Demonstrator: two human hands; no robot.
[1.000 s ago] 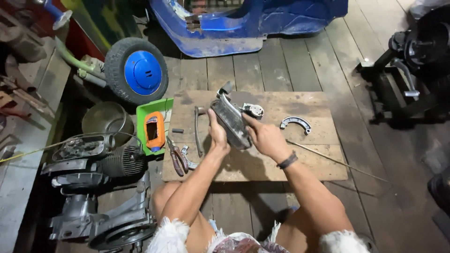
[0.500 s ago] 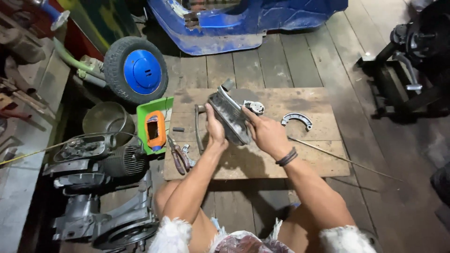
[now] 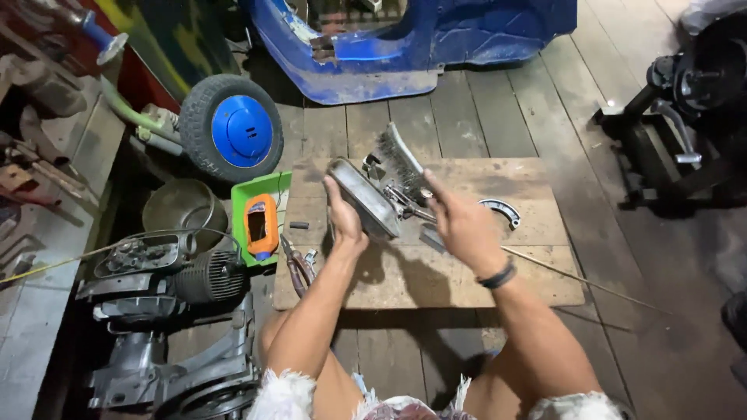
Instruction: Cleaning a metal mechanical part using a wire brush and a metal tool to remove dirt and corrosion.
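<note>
Here, a person is gripping a grey metal part (image 3: 364, 196) over a wooden board (image 3: 436, 272) on a plank floor.
The left hand (image 3: 342, 222) is clasping its lower edge; the right hand (image 3: 459, 225) is holding a wire brush (image 3: 401, 159) against it. It looks heavy, stiff, greasy; a blue wheel (image 3: 233, 128) is lying nearby.

The right hand (image 3: 463, 225) hides its fingers behind the wire brush (image 3: 401, 159)

A green rectangular package (image 3: 260, 222) holding an orange device lies at the wooden board's (image 3: 436, 272) left edge.
</note>
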